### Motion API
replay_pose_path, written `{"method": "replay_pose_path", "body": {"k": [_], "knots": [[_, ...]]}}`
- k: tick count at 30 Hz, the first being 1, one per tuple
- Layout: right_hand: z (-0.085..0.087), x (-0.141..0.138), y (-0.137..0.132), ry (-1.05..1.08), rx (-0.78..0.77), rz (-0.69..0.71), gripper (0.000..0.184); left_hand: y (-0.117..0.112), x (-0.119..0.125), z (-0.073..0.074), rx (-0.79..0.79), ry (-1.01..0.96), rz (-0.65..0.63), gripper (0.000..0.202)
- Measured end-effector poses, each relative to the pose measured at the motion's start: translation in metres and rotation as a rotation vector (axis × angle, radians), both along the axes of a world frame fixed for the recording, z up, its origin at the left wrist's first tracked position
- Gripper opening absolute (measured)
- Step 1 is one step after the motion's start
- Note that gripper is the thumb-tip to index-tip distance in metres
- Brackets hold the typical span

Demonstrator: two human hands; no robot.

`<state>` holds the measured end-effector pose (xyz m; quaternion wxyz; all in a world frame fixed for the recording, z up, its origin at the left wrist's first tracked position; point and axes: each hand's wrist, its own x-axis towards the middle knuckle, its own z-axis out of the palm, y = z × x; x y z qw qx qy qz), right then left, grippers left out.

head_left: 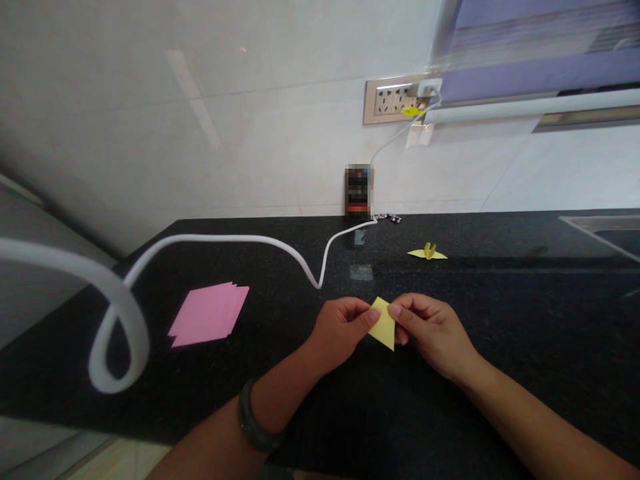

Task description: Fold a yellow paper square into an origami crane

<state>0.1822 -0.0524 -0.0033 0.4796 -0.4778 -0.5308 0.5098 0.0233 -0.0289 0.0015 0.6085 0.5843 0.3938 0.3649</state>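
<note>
A small yellow folded paper (pixel 384 325), roughly triangular, is held just above the black countertop (pixel 500 313). My left hand (pixel 343 331) pinches its left edge between thumb and fingers. My right hand (pixel 430 331) pinches its right edge, thumb on top. Both hands are closed on the paper, close together near the counter's front middle. A dark band sits on my left wrist.
A stack of pink paper squares (pixel 210 313) lies to the left. A finished yellow folded figure (pixel 427 253) sits farther back. A white cable (pixel 225 240) loops across the counter from a wall socket (pixel 400 100). A small dark device (pixel 359 192) leans on the tiled wall.
</note>
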Motion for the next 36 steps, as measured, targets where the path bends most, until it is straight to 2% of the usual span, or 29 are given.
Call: {"method": "replay_pose_path", "body": {"k": [4, 10, 13, 15, 18, 20, 23, 26, 29, 33, 36], "knots": [[-0.0030, 0.0028, 0.0035, 0.113, -0.034, -0.025, 0.017, 0.0020, -0.0005, -0.0009, -0.024, -0.027, 0.006, 0.023], [-0.0028, 0.0040, 0.0037, 0.101, -0.122, 0.117, 0.016, 0.0034, -0.0016, 0.0015, 0.024, 0.019, 0.057, 0.022], [0.0005, 0.0028, 0.0042, 0.216, -0.200, 0.106, 0.016, 0.0046, -0.0007, 0.0017, -0.039, -0.105, 0.070, 0.028], [0.0026, 0.0026, 0.0055, 0.298, -0.233, 0.064, 0.017, 0.0050, 0.0001, 0.0022, -0.105, -0.217, 0.056, 0.031], [0.0040, 0.0033, 0.0075, 0.360, -0.269, 0.040, 0.019, 0.0041, 0.0010, 0.0034, -0.164, -0.309, -0.020, 0.046], [0.0035, 0.0036, 0.0079, 0.365, -0.284, 0.045, 0.019, 0.0031, 0.0014, 0.0039, -0.180, -0.314, -0.064, 0.053], [0.0019, 0.0032, 0.0072, 0.327, -0.291, 0.067, 0.020, 0.0028, 0.0018, 0.0035, -0.200, -0.250, -0.049, 0.049], [0.0006, 0.0023, 0.0059, 0.186, -0.239, 0.112, 0.023, 0.0043, 0.0021, 0.0021, -0.203, -0.180, -0.004, 0.038], [0.0003, 0.0009, 0.0041, -0.014, -0.065, 0.055, 0.017, 0.0057, 0.0025, 0.0004, -0.181, -0.136, 0.060, 0.030], [0.0005, -0.0019, 0.0012, -0.177, 0.125, -0.015, 0.042, 0.0049, 0.0035, -0.0010, -0.157, -0.107, 0.105, 0.027], [-0.0003, -0.0044, 0.0005, -0.237, 0.140, 0.000, 0.027, 0.0026, 0.0044, -0.0009, -0.167, -0.107, 0.070, 0.028]]}}
